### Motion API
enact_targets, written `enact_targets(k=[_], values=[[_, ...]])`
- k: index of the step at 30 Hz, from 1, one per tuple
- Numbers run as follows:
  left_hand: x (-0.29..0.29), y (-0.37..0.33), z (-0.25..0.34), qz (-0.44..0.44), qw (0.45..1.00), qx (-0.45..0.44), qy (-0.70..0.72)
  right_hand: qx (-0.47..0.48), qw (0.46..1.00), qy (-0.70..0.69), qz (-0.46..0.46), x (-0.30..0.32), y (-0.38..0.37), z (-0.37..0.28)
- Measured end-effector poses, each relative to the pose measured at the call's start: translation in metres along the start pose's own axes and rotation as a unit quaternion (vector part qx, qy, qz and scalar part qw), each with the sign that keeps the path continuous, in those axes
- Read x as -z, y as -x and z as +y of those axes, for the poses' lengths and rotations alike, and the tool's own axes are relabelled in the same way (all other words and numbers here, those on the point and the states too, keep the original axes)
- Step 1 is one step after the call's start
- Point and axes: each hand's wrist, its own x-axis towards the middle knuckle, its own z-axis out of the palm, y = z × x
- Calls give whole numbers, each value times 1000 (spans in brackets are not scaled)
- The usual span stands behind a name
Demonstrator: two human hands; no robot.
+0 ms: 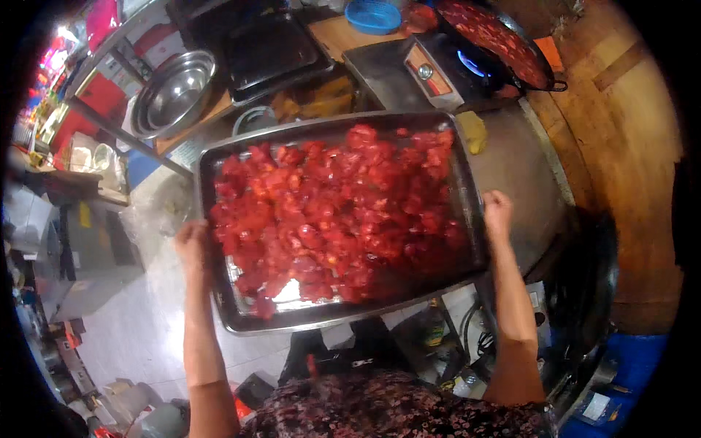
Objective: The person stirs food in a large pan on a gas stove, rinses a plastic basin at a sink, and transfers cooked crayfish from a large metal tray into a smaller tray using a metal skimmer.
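A large rectangular metal baking tray (314, 318) hangs in front of my body, raised off the floor and tilted slightly. Glossy red pieces, which look like fruit or candied chunks (343, 204), cover most of its bottom. Bare metal shows through near the front left corner. My left hand (193, 242) is closed around the left rim of the tray. On the opposite side my right hand (498, 212) grips the right rim. Both forearms reach up from the lower edge.
A gas burner (438, 73) with a blue flame stands far right, beside a wide black pan (504, 44) of red pieces. Steel bowls (175, 91), an empty dark tray (266, 55) and a blue basin (372, 14) sit at the back. A yellow cloth (473, 133) lies beyond the tray.
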Motion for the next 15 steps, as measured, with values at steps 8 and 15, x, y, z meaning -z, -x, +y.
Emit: enact_targets(k=[8,15], values=[[-34,14,12,-34,999,3,-16,-117,993,18,21,14,7,63],[-72,20,-17,-62,998,-21,-5,-92,991,82,57,42,6,96]])
